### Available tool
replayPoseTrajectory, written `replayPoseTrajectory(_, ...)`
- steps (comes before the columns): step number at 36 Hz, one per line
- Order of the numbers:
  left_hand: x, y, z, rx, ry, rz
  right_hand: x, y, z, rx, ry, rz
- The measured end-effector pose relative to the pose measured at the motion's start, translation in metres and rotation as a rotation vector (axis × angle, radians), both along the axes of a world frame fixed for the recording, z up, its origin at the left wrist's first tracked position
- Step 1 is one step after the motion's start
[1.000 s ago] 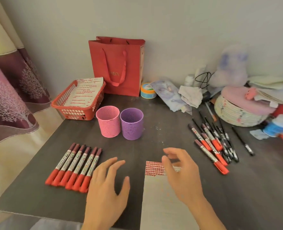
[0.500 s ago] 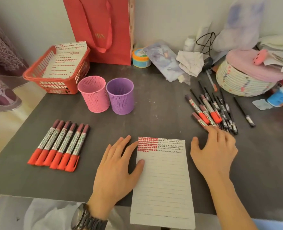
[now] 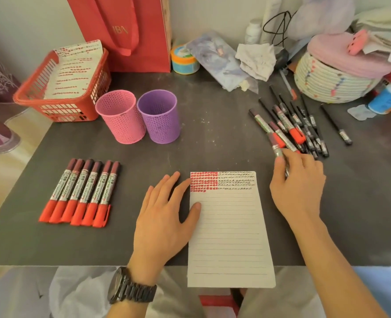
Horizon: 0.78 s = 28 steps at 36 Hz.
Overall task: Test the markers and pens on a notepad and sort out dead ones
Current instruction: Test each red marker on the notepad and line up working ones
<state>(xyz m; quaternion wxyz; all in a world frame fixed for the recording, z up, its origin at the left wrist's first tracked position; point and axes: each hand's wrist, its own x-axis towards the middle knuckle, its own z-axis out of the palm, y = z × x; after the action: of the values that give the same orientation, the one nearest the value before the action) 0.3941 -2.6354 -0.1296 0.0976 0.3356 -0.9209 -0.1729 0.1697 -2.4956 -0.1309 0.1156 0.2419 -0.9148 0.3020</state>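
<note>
Table [image 3: 212,143] space is split into zones, judged to serve the sorting. Untested stock is kept far right, a tidy row near left, and the writing surface in the near middle.

The notepad [image 3: 228,237] is laid lengthwise between the hands, its near end overhanging the table edge. Only its far lines are filled with red blocks and dark scribbles, so plenty of blank lines are left for further tests.

A red basket [image 3: 59,109] of marked sheets is set far left.

The left hand [image 3: 164,216] is spread flat, fingers straight. Its thumb is pressed on the notepad's left edge, apparently so that the paper is kept from sliding under a stroke. Nothing is held in it.

The right hand [image 3: 297,189] is placed at the near end of the pile [image 3: 288,125], its fingers curled round one marker.

A pink cup [image 3: 121,120] and a purple cup [image 3: 160,120] are stood touching, beyond the notepad, likely for live and dead items. Their insides cannot be seen.

Six markers [image 3: 82,193] are lined up side by side near left, red ends nearest, probably already tested.

The marker [image 3: 275,145] in hand is pinched near its middle, with its dark end pointing away over the pile. Uncapping and a test stroke are judged to be the next step.
</note>
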Motion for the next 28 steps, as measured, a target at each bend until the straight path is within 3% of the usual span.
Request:
replayPoseTrajectory(6, 0.002, 0.001, 0.001, -0.004, -0.003, -0.007, 0.023, 0.006, 0.013, -0.501, -0.376, 0.027)
replayPoseTrajectory(15, 0.003, 0.001, 0.002, 0.007, 0.003, 0.002, 0.073, 0.005, 0.038, -0.796, -0.949, 0.277)
replayPoseTrajectory(18, 0.002, 0.001, 0.004, 0.048, 0.065, 0.018, 0.084, 0.006, 0.042, -0.789, -0.982, 0.372)
replayPoseTrajectory(28, 0.018, 0.014, 0.023, 0.434, 0.559, 0.151, 0.108, 0.015, 0.037, -0.704, -1.160, 0.588)
